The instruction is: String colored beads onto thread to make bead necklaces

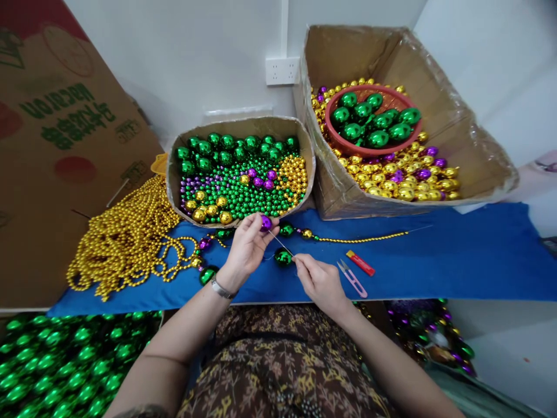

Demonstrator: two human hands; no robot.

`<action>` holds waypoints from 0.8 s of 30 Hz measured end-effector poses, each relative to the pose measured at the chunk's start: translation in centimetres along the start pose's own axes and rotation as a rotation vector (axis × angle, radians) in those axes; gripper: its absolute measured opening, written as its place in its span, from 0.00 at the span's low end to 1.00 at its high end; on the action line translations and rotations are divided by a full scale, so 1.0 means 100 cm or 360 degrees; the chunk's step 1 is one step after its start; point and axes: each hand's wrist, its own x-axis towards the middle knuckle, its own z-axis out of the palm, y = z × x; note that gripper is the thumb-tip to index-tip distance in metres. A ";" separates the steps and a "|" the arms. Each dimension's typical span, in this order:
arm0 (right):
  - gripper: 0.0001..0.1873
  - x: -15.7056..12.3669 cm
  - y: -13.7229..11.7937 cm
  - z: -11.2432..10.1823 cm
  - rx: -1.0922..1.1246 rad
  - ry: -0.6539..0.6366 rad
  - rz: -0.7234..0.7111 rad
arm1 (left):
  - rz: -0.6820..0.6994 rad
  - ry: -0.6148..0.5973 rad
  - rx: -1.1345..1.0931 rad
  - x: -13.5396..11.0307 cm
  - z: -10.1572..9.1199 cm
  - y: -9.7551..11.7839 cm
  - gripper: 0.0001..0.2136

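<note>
Pinching purple bead (265,223) over table (452,261), left hand (248,247) is clamped on it; right hand (321,285), lower and rightward, grips thin needle (282,244), long axis slanting up-left toward the bead. Tip's entry: cannot tell.

A single camera, worn on the person's head, is looking forward and down across the blue cloth-covered table (456,261) from above its near edge. It is sitting fairly close, framing the bare left hand (248,247) and bare right hand (321,283) mid-view, taking in a brown floral-patterned garment (282,360) below that edge and facing the pale, smooth wall (195,58) beyond the far edge.
</note>
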 end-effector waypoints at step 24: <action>0.11 0.002 0.016 -0.007 0.0040 0.0178 0.0020 | 0.0731 -0.0201 0.2606 0.074 -0.020 0.042 0.12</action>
